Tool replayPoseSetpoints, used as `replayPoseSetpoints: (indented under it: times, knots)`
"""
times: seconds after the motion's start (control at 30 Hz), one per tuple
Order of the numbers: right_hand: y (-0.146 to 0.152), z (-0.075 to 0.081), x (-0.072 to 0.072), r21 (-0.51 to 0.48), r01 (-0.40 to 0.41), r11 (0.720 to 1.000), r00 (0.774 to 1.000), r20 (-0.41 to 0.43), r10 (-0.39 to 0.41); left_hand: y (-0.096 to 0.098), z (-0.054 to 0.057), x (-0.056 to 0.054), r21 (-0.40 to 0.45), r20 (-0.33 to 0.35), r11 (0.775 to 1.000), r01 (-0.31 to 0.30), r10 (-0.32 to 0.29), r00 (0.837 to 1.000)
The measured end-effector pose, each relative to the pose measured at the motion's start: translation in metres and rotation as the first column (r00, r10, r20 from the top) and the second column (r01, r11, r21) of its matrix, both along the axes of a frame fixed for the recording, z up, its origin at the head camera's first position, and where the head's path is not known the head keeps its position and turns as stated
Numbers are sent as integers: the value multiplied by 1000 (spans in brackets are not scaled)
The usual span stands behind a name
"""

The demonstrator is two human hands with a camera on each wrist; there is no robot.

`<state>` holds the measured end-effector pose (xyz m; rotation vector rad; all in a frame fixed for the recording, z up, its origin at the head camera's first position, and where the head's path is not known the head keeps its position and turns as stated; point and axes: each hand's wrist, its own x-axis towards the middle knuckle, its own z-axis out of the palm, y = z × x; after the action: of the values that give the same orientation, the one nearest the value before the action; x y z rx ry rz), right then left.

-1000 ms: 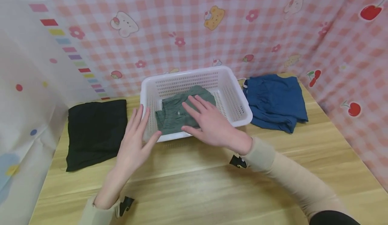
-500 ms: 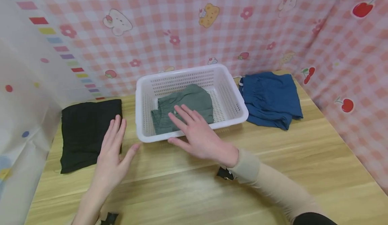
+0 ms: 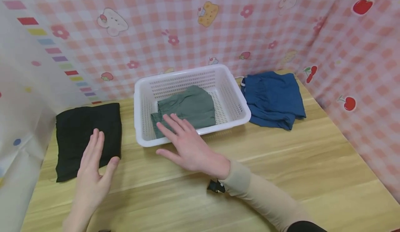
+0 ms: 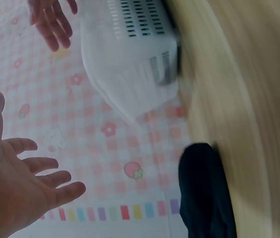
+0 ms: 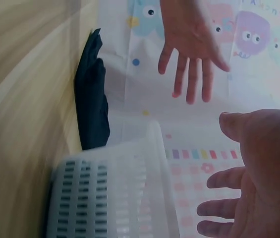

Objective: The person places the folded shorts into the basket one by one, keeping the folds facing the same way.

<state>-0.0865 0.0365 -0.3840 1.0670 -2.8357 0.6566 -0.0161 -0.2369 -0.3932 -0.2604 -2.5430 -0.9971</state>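
Note:
In the head view, my left hand (image 3: 91,178) overlaps the near edge of a folded black cloth (image 3: 73,134), fingers straight and thumb spread, holding nothing. My right hand (image 3: 192,150) reaches over the front rim of a white plastic basket (image 3: 223,123), also with straight fingers and nothing in its grasp. Inside the basket lies a folded green garment with a gathered waistband (image 3: 195,105), partly hidden by the right fingertips. Both wrist views show the hands raised above the table, with the basket (image 5: 105,198) and the black cloth (image 4: 204,193) below.
Folded blue shorts (image 3: 273,98) with a white drawstring lie right of the basket. The wooden table (image 3: 281,159) backs onto a pink checked curtain (image 3: 150,13), which also runs along the right side. A small black clip-like piece (image 3: 216,186) shows below the right wrist.
My left hand has moved left and nearer, from the basket's left side to the black cloth. The right hand has drawn back from over the green garment to the front rim.

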Motion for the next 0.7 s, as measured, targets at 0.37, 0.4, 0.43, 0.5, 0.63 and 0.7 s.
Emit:
replayPoseSetpoints:
  times: [0.37, 0.4, 0.43, 0.5, 0.63, 0.7]
  knots:
    - [-40, 3, 17, 80, -75, 994, 992, -100, 83, -27, -6, 12, -12, 81, 998, -70, 70, 994]
    - [-44, 4, 19, 88, -85, 993, 990, -102, 93, -30, -7, 14, -9, 88, 997, -73, 74, 993]
    - [-48, 4, 21, 95, -95, 991, 989, -102, 105, -33, -7, 15, -8, 97, 997, -79, 79, 992]
    - [-56, 5, 24, 105, -117, 988, 987, -99, 128, -40, -7, 19, -5, 118, 996, -89, 89, 989]
    - [-71, 6, 31, 117, -160, 980, 981, -89, 171, -52, -10, 23, -14, 153, 994, -109, 110, 982]
    - [-77, 6, 33, 131, -177, 975, 977, -98, 191, -58, -12, 24, -19, 155, 993, -118, 120, 981]
